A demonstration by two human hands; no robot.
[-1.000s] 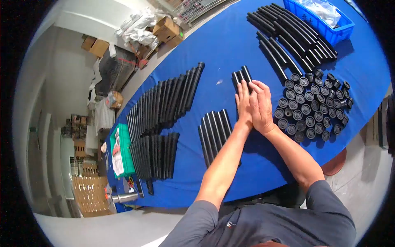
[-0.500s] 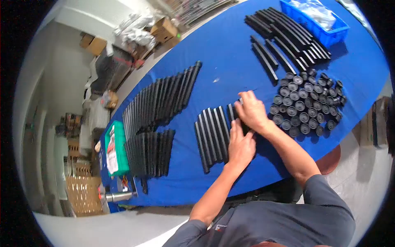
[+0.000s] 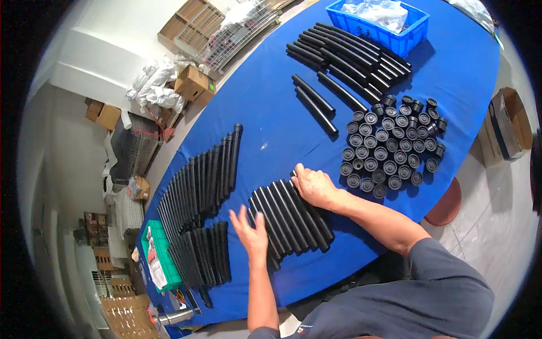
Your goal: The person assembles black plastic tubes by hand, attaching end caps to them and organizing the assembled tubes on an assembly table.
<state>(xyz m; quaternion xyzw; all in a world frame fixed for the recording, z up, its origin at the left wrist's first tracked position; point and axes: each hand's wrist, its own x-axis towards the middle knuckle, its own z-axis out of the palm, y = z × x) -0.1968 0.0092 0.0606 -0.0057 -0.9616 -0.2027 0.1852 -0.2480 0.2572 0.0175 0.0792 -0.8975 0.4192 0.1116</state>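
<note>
Several black tubes (image 3: 288, 217) lie side by side in a slanting row on the blue-covered table in front of me. At the row's left edge, my left hand (image 3: 251, 231) has its fingers spread, the thumb close to the nearest tubes, and grips nothing. My right hand (image 3: 317, 187) is at the upper right of the row, its fingers curled around the far end of an outer tube; the palm side is hidden. To the right of that hand stand many round black caps (image 3: 389, 148), grouped closely on the cloth.
Capped black tubes (image 3: 209, 175) form two rows at the left, beside a green bin (image 3: 160, 257). More loose tubes (image 3: 353, 56) lie at the far side near a blue crate (image 3: 403, 40) holding plastic bags. A cardboard box (image 3: 507, 127) and a red stool (image 3: 443, 202) stand off the table's right side.
My left hand has moved from the right part of the tube row to its left edge and opened. The right hand stays at the upper right end. The tubes now lie closer together; the view has shifted.
</note>
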